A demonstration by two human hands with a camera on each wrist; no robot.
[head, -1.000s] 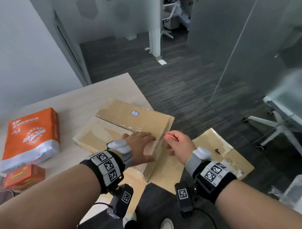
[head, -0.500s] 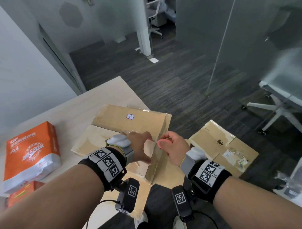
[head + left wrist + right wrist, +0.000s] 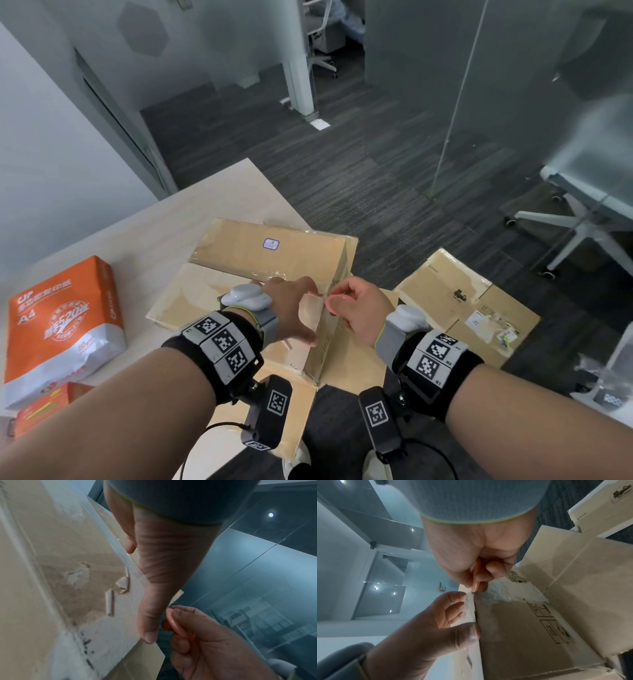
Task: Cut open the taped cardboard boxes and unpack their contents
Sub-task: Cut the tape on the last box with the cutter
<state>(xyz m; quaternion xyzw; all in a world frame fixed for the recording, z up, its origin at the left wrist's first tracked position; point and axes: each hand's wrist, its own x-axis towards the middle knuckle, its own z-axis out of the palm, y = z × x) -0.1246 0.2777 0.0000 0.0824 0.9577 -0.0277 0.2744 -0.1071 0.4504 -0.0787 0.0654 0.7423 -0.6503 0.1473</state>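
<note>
Left hand point(image 3: 291, 308) pinches the taped edge of the cardboard box point(image 3: 260, 253); right hand point(image 3: 359, 308) grips a small pink cutter point(image 3: 173, 623) at that edge. The box, tan, with torn surface and glossy tape, lies on the counter point(image 3: 137, 240) corner.

Both forearms bare, no sleeves. Left hand point(image 3: 291, 308) and right hand point(image 3: 359, 308) bare, each wearing a grey fabric strap with a yellow-green edge and a white rounded puck on the back of the wrist. Behind that, a wide black wristband point(image 3: 219, 356) on each arm carrying three white square tags with black fiducial patterns. A black camera module point(image 3: 267, 414) with one more tag hangs under each wrist, thin black cable trailing from it.
</note>
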